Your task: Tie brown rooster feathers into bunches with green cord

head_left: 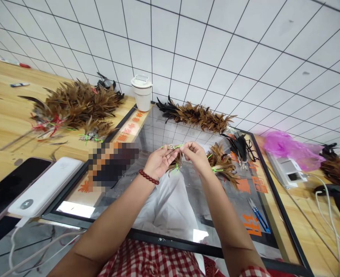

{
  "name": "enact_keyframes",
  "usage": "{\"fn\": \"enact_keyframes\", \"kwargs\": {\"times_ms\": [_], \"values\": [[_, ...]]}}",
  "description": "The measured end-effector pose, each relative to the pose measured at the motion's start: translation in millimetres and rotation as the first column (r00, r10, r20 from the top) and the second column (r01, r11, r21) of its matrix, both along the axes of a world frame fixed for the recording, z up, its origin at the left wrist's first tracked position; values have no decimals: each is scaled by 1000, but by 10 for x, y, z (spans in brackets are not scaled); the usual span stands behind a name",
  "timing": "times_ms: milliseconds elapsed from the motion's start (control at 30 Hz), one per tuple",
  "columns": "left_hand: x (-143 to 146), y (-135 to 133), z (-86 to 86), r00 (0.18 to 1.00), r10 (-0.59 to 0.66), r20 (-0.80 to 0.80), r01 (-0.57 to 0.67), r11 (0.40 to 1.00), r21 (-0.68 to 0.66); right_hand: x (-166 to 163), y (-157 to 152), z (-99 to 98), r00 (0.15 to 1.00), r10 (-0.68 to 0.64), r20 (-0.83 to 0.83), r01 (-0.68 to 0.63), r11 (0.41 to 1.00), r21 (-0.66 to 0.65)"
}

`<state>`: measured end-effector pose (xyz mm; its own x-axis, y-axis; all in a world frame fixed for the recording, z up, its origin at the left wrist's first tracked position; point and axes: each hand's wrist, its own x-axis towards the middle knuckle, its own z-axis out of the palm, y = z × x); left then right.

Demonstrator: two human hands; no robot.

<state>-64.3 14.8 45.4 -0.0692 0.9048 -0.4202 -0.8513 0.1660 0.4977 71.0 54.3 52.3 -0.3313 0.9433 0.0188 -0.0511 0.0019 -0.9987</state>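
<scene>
Over the glass panel, my left hand (162,159), a dark red bead bracelet at its wrist, holds a small bundle of brown feathers (176,164) tied with bright green string. The bundle is partly hidden behind the fingers, and its pale ends show above them. Close beside it, my right hand (195,154) is closed in a pinch on the green string (178,146). Right of that hand lies a pile of brown feather bundles (223,163) with green ties. A bunch of black feathers (239,146) lies just beyond.
The black-framed glass panel (198,240) covers the wooden table's middle. Behind are a long feather strip (198,115) and a lidded white cup (142,94). Left: a feather heap (80,100), phone (17,188) and power bank (47,186). Right: blue-handled snips (259,217), glasses (252,150), pink bag (291,148).
</scene>
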Motion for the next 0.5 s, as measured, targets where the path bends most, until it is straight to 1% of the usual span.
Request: {"fn": "enact_keyframes", "kwargs": {"times_ms": [67,100,167,233,300,333,367,433,467,500], "values": [[-16,16,-2,1000,18,23,-18,1000,-9,36,21,-50,986,-3,166,-15,994,108],[-28,24,-4,999,32,35,-32,999,-12,56,34,-70,974,9,226,-39,991,128],[-54,41,-8,996,79,47,-79,997,-14,109,58,-84,951,56,305,-96,988,119],[-72,47,-4,991,131,21,-132,991,4,172,72,-52,917,142,373,-178,982,64],[-69,37,10,983,167,-73,-162,984,71,228,68,17,872,237,427,-267,964,9],[-57,23,21,973,182,-145,-164,978,127,245,58,58,865,253,432,-285,958,10],[-40,4,31,953,200,-228,-158,969,192,252,44,98,876,242,417,-279,960,29],[3,-47,51,878,260,-401,-129,936,327,230,7,164,924,172,341,-207,976,69],[25,-78,58,828,293,-478,-108,920,377,204,-13,186,943,155,295,-179,982,57],[45,-109,63,774,316,-549,-81,909,409,171,-33,199,951,172,255,-183,983,19]]}}
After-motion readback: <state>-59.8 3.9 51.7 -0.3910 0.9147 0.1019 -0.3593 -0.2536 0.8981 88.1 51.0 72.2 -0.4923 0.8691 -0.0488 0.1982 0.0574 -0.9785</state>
